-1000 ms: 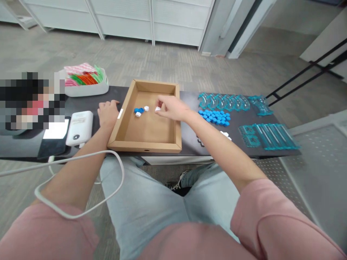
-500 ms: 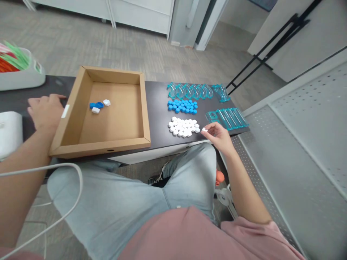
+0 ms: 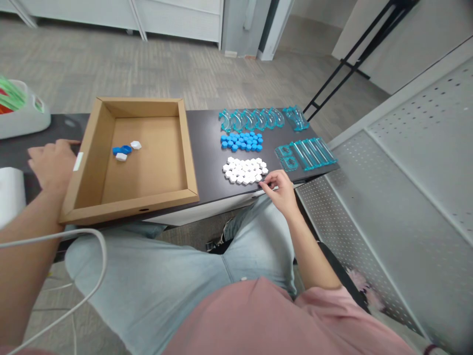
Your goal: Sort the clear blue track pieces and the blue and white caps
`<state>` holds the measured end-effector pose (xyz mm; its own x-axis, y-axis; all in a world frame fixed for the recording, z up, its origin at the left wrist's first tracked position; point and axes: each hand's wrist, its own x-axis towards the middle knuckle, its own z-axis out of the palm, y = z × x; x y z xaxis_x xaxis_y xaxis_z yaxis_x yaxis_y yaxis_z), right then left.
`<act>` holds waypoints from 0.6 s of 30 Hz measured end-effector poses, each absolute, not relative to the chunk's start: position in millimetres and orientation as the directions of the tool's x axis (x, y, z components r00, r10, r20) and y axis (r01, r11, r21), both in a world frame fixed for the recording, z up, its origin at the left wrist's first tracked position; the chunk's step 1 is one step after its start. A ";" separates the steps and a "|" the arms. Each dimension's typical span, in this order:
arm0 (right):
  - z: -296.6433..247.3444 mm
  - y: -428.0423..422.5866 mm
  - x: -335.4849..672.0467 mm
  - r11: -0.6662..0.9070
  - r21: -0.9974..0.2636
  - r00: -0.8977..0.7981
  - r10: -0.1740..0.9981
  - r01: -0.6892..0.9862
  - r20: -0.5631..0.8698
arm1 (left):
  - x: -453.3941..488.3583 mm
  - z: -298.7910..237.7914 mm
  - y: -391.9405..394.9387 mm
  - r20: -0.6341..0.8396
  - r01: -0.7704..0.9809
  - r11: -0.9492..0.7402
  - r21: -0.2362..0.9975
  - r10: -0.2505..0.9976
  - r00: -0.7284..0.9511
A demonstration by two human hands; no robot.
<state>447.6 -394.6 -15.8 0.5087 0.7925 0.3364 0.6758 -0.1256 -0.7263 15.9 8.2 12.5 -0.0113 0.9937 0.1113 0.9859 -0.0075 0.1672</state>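
My right hand (image 3: 281, 191) is at the lower right edge of a cluster of small white hexagonal pieces (image 3: 242, 170). Its thumb and index finger are pinched at a white hexagonal piece (image 3: 258, 178) on that edge, partly hidden by the fingertips. Behind this cluster lies a group of blue hexagonal pieces (image 3: 242, 142). My left hand (image 3: 51, 162) rests on the dark table, left of an open cardboard box (image 3: 191, 172), fingers stretched out and holding nothing. Inside the box lie two blue pieces (image 3: 121, 150) and two white pieces (image 3: 136, 145).
Clear teal curved parts (image 3: 251, 120) line the back of the table (image 3: 209, 148). Teal tube-like parts (image 3: 314, 154) lie at the right. A white container (image 3: 25, 118) with green and red strips stands far left. A white cable (image 3: 99, 246) loops across the lower left.
My right hand has moved left, bringing its fingertips from beside the white cluster to its lower right edge. The camera view has shifted slightly. My left hand stays beside the box.
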 end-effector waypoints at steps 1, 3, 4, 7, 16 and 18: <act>-15.4 -395.2 446.0 -0.123 -0.726 0.509 0.791 0.677 0.340 | 16.0 12.4 8.0 0.115 0.985 -0.004 0.173 0.993 -0.017; -12.9 -394.9 442.2 -0.122 -0.729 0.512 0.788 0.674 0.342 | 16.0 13.5 6.6 0.108 0.983 -0.005 0.184 0.994 -0.016; -10.3 -393.6 439.6 -0.117 -0.729 0.511 0.787 0.674 0.345 | 16.0 14.9 5.4 0.093 0.982 -0.008 0.189 0.996 -0.010; 5.8 -381.6 428.3 -0.049 -0.719 0.453 0.806 0.693 0.382 | 15.7 22.0 -0.1 0.040 0.979 -0.021 0.204 0.999 0.013; 79.5 -222.6 333.9 0.467 -0.562 -0.329 0.883 0.682 0.334 | 18.3 34.7 -13.0 -0.004 0.973 -0.062 0.222 0.998 0.064; 76.4 -164.2 308.6 0.500 -0.507 -0.438 0.865 0.702 0.246 | 17.7 32.6 -12.2 0.006 0.975 -0.065 0.214 0.998 0.065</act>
